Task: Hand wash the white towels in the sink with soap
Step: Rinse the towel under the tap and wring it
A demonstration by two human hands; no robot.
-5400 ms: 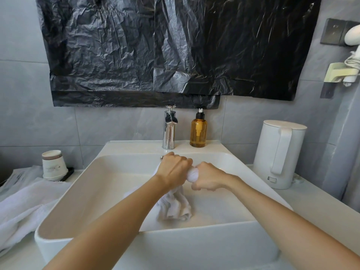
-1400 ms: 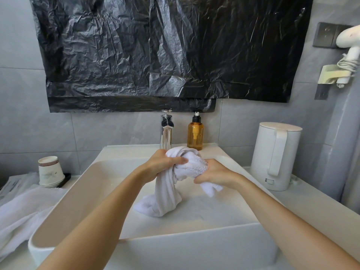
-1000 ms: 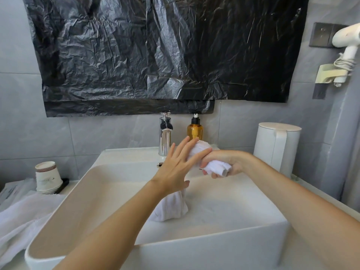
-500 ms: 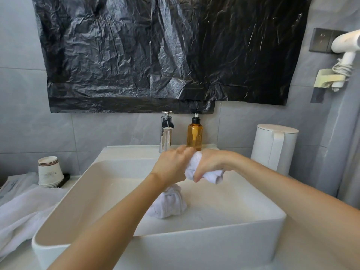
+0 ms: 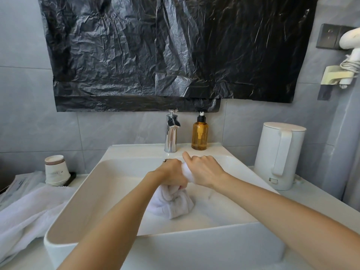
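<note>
**Two hands squeeze a white towel**

The left hand (image 5: 171,174) has its grip clamped round the top of the bunched towel (image 5: 171,203). The right hand (image 5: 204,172) is touching it, grip clamped on the towel's end, with one finger sticking out. The rest of the towel hangs down into the middle of the sink (image 5: 194,250).

From the hands, the tap (image 5: 171,133) is at 12 o'clock and the soap bottle (image 5: 199,135) at 1 o'clock. The kettle (image 5: 278,154) stands at 2 o'clock on the worktop (image 5: 311,203). The paper cups (image 5: 56,171) are at 9 o'clock. A second towel (image 5: 29,211) lies at 8 o'clock against the sink.
</note>
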